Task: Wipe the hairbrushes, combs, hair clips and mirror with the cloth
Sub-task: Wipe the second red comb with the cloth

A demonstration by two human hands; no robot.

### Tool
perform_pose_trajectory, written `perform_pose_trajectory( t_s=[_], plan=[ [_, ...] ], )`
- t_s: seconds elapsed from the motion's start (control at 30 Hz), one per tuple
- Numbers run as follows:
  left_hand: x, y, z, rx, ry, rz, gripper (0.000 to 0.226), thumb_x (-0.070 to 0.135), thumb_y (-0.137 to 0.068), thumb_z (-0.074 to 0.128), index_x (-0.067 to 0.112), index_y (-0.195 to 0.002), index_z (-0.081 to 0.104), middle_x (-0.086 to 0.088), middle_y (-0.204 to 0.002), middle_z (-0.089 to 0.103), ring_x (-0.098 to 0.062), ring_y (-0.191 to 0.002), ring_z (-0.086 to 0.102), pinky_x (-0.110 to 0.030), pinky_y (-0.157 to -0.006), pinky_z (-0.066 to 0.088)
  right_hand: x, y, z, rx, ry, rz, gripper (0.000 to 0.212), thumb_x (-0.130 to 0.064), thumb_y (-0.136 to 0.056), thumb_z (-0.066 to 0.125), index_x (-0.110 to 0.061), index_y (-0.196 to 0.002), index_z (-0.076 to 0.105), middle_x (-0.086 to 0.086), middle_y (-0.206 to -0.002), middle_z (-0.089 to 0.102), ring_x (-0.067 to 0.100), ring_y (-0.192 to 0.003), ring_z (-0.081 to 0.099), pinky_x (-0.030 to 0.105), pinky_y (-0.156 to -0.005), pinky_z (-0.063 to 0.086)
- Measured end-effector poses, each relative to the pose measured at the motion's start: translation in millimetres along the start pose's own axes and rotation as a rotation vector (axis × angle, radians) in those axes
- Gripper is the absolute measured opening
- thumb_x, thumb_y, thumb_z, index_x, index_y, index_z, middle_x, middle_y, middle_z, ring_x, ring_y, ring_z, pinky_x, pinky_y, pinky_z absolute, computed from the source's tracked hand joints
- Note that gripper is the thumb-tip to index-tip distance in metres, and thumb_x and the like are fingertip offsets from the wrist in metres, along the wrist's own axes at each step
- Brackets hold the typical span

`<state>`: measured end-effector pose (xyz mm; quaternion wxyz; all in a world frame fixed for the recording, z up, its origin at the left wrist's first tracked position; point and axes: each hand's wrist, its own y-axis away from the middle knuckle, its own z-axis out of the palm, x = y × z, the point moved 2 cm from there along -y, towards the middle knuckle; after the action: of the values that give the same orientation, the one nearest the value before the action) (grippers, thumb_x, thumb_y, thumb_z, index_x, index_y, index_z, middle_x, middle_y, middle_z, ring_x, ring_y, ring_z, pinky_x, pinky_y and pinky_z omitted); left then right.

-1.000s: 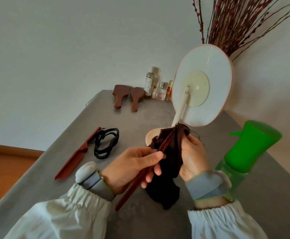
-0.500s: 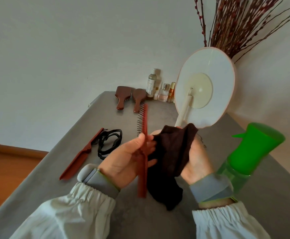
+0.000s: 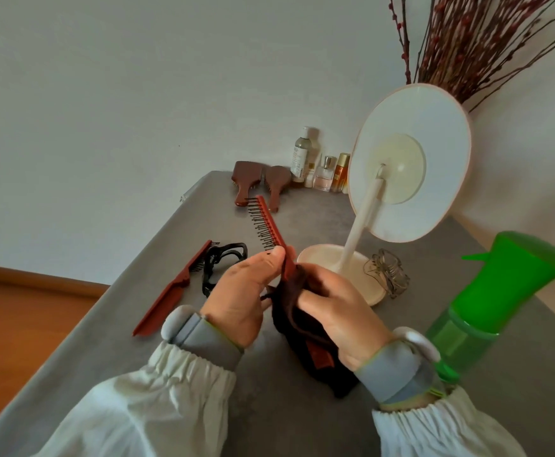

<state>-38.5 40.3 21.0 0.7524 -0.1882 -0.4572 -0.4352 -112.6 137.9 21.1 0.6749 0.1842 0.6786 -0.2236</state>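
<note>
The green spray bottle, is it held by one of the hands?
No, the green spray bottle stands alone on the table.

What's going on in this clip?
A person is wiping a red comb with a dark cloth. The left hand pinches the comb, teeth end pointing away; the right hand wraps the cloth round its handle. A second comb, a black clip and the mirror wait on the table.
</note>
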Motion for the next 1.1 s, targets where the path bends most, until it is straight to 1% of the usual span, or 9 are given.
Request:
perform_pose_trajectory(
  t_s=[0.13,0.23,0.37,0.47,0.57,0.63,0.73,0.9,1.1],
  plan=[
    [2.3,2.4,0.5,-0.064,-0.133,0.079,0.01,0.027,-0.078,0.062,0.017,-0.077,0.066,-0.004,-0.103,0.073,-0.017,-0.102,0.062,-0.039,-0.096,0.039,-1.7,3.2,-6.2,-0.031,-0.168,0.061,0.024,-0.008,-0.096,0.046,-0.018,-0.093,0.067,-0.005,-0.077,0.072,0.008,-0.077,0.069,0.024,-0.074,0.056],
    [8.3,1.8,-3.9,-0.047,-0.163,0.121,0.016,0.029,-0.075,0.062,0.02,-0.062,0.063,0.0,-0.101,0.074,-0.014,-0.107,0.062,-0.048,-0.106,0.03,0.5,2.3,-2.7,-0.118,-0.386,0.149,0.017,-0.013,-0.086,0.059,-0.011,-0.096,0.073,0.01,-0.089,0.069,0.023,-0.087,0.065,0.038,-0.09,0.049],
    [22.5,-3.4,-15.2,0.089,-0.027,0.237,0.015,0.023,-0.084,0.059,0.019,-0.069,0.056,0.002,-0.088,0.074,-0.009,-0.087,0.064,-0.037,-0.091,0.039,-1.5,1.5,-6.1,-0.091,-0.469,0.23,0.028,-0.015,-0.075,0.06,0.003,-0.093,0.071,0.015,-0.079,0.066,0.021,-0.066,0.067,0.027,-0.056,0.055],
    [19.6,-3.9,-14.9,0.039,0.039,0.209,0.012,0.015,-0.092,0.053,0.013,-0.087,0.063,-0.005,-0.089,0.073,-0.015,-0.081,0.066,-0.033,-0.081,0.05,-2.8,0.7,-4.3,0.011,-0.493,0.251,0.023,-0.01,-0.083,0.054,0.002,-0.078,0.073,0.014,-0.069,0.066,0.02,-0.057,0.067,0.026,-0.053,0.056],
    [12.7,0.2,-7.2,-0.082,-0.044,0.152,0.018,0.007,-0.092,0.05,0.011,-0.101,0.066,-0.007,-0.093,0.074,-0.017,-0.084,0.069,-0.034,-0.083,0.054,4.8,-1.4,-8.9,0.12,-0.481,0.33,0.04,-0.019,-0.094,0.049,-0.005,-0.066,0.074,0.01,-0.067,0.068,0.02,-0.062,0.068,0.033,-0.063,0.052],
    [14.6,-0.4,-8.2,-0.019,-0.1,0.235,0.016,0.006,-0.091,0.053,0.012,-0.097,0.066,-0.005,-0.088,0.074,-0.017,-0.078,0.069,-0.031,-0.077,0.054,0.5,-0.1,-6.3,0.12,-0.467,0.344,0.03,-0.025,-0.091,0.053,-0.003,-0.083,0.072,0.012,-0.078,0.068,0.021,-0.073,0.067,0.033,-0.066,0.051],
    [18.7,-4.3,-14.6,0.154,-0.125,0.34,0.007,0.009,-0.088,0.059,0.014,-0.089,0.065,-0.002,-0.078,0.074,-0.012,-0.071,0.069,-0.025,-0.067,0.053,-7.8,4.3,1.1,0.093,-0.495,0.253,0.025,-0.019,-0.079,0.06,-0.003,-0.066,0.074,0.01,-0.062,0.065,0.016,-0.054,0.066,0.024,-0.048,0.052],
    [17.3,-6.1,-17.3,0.323,-0.21,0.412,0.005,0.013,-0.084,0.068,0.015,-0.087,0.065,0.002,-0.07,0.073,-0.01,-0.065,0.07,-0.022,-0.064,0.056,-3.5,0.9,-5.3,0.185,0.523,-0.184,0.029,-0.034,-0.093,0.053,-0.02,-0.07,0.064,-0.016,-0.047,0.055,0.0,-0.046,0.05,0.012,-0.047,0.034],
    [16.7,-7.6,-21.6,0.464,-0.222,0.465,0.006,0.017,-0.083,0.07,0.02,-0.084,0.066,0.004,-0.067,0.071,-0.006,-0.061,0.068,-0.02,-0.06,0.055,-2.7,-5.1,-20.2,0.13,0.671,-0.152,0.006,-0.018,-0.087,0.062,-0.019,-0.092,0.066,-0.004,-0.079,0.066,0.004,-0.071,0.059,0.011,-0.061,0.043]
  ],
)
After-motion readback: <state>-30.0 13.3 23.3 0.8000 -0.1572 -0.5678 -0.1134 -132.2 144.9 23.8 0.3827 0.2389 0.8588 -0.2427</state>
